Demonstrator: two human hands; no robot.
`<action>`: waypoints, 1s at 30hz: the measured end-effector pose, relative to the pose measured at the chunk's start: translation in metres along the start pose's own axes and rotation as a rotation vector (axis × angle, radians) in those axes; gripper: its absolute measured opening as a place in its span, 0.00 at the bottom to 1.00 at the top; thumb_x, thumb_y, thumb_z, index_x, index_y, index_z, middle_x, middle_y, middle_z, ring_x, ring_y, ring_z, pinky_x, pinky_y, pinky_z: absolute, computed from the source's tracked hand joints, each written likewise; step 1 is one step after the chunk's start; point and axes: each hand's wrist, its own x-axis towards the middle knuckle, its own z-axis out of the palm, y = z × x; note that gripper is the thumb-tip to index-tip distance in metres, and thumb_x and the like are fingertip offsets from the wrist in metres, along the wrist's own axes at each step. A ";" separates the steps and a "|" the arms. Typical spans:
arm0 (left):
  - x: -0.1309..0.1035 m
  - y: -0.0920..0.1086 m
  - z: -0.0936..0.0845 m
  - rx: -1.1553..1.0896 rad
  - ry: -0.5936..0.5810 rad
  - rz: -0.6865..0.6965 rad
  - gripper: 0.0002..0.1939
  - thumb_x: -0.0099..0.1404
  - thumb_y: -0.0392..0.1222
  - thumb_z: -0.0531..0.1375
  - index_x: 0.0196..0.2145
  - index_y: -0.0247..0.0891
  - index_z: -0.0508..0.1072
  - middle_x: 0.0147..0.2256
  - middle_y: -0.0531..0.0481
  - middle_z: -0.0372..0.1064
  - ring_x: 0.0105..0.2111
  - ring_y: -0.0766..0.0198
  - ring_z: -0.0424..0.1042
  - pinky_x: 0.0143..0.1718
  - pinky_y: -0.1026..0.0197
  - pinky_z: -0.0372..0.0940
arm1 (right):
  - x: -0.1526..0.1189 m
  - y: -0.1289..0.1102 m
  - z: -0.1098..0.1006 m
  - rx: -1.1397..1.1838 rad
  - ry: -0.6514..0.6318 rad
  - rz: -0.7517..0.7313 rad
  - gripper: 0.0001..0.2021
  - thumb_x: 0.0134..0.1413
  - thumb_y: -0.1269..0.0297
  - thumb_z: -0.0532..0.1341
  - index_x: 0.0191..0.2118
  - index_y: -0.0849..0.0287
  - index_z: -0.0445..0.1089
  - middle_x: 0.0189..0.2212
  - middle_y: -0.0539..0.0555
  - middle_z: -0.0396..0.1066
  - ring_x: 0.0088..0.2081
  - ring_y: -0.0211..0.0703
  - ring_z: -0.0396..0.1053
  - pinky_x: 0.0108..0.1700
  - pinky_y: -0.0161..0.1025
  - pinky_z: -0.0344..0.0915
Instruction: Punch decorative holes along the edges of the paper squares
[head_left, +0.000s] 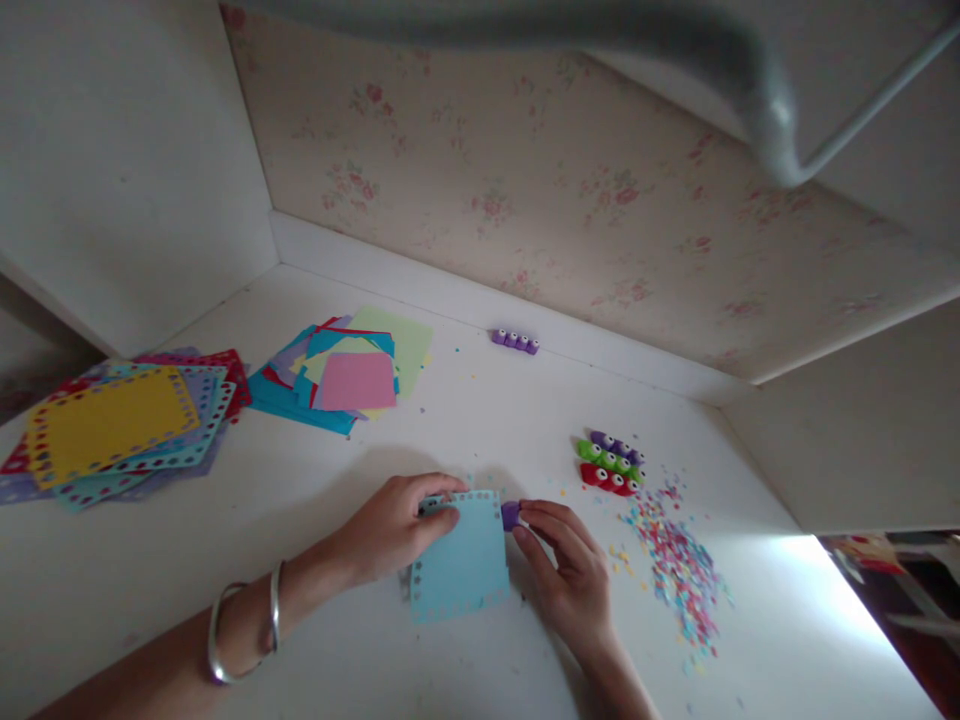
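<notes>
While the left hand (401,525) grips a light blue card (461,560) by its far left corner, thumb flat on top and fingers at the far edge, the right hand (574,570) pinches a purple punch (511,516) between thumb and fingers at the card's right edge, towards the far corner. How much of the punch overlaps the card cannot be told. Holes line the card's left, far and near edges, with a few by the far right corner. Both things are at the near middle of the white table (465,430). To the right sit three close rows of punches: a purple row (616,446) farthest, a green row (611,458) between, a red row (607,481) nearest. Just beside them, confetti (679,560) spreads towards the near right. A second purple row (515,342) lies at the far middle, near the flowered wall (450,120). At the far left is plain paper (358,380), pink on top; left of it, punched cards (112,425), yellow uppermost. Silver jewellery (275,605) circles the left forearm.
</notes>
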 end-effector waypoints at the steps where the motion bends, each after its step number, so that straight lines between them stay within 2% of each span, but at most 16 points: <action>1: 0.000 0.000 0.000 0.000 0.003 0.002 0.17 0.62 0.41 0.60 0.48 0.42 0.77 0.49 0.50 0.76 0.50 0.56 0.74 0.52 0.59 0.65 | 0.000 0.000 0.000 0.005 -0.005 0.003 0.10 0.59 0.72 0.62 0.45 0.52 0.75 0.43 0.57 0.75 0.44 0.47 0.74 0.44 0.46 0.77; 6: 0.000 -0.002 0.001 -0.012 0.004 -0.002 0.17 0.63 0.42 0.59 0.48 0.42 0.77 0.49 0.50 0.77 0.49 0.55 0.74 0.51 0.59 0.67 | 0.000 -0.001 0.000 0.017 -0.013 0.005 0.10 0.59 0.72 0.62 0.45 0.52 0.75 0.43 0.57 0.75 0.44 0.47 0.74 0.43 0.45 0.77; 17: 0.000 0.000 0.002 0.014 0.003 0.024 0.16 0.64 0.41 0.58 0.49 0.43 0.77 0.49 0.50 0.77 0.49 0.56 0.75 0.50 0.59 0.66 | 0.001 -0.003 -0.001 -0.067 -0.013 -0.092 0.12 0.59 0.73 0.62 0.45 0.52 0.75 0.43 0.56 0.76 0.44 0.46 0.75 0.44 0.44 0.75; 30: 0.000 -0.001 0.001 0.053 0.006 0.037 0.17 0.64 0.41 0.58 0.50 0.42 0.77 0.50 0.50 0.76 0.51 0.56 0.73 0.53 0.60 0.65 | 0.002 -0.002 -0.001 -0.069 -0.017 -0.080 0.10 0.60 0.72 0.62 0.44 0.53 0.76 0.42 0.57 0.76 0.43 0.46 0.75 0.42 0.43 0.76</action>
